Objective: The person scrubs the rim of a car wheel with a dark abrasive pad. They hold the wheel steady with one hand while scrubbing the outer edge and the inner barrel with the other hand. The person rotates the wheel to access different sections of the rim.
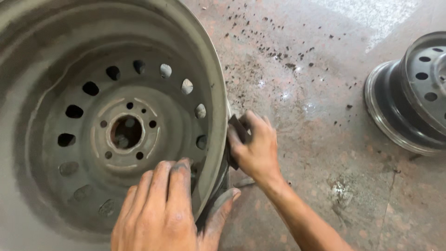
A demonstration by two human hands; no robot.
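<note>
Steel wheel rim [125,130], grey and dusty, fills the left of the view, dish side up, with a ring of oval holes around a rusty centre hole. Item in work.

Left hand [160,214]: fingers laid together over the near edge of the rim, thumb hooked on the outer side, clamping the edge to steady it.

Right hand [255,148]: fingers closed around a small dark pad [236,135], probably folded sanding paper, though the view is too tight to be sure. Pad is pressed against the rim's outer edge.

Step in hand, by judgement: rubbing down the outer lip of the rim. Next move calls for firm pressure along the curve, and for the steadying hand to shift as the rubbed patch travels.

Concrete floor [316,116]: stained, strewn with dark flecks beyond the rim.

Second rim [413,97]: darker, lying at the right edge, well apart.
</note>
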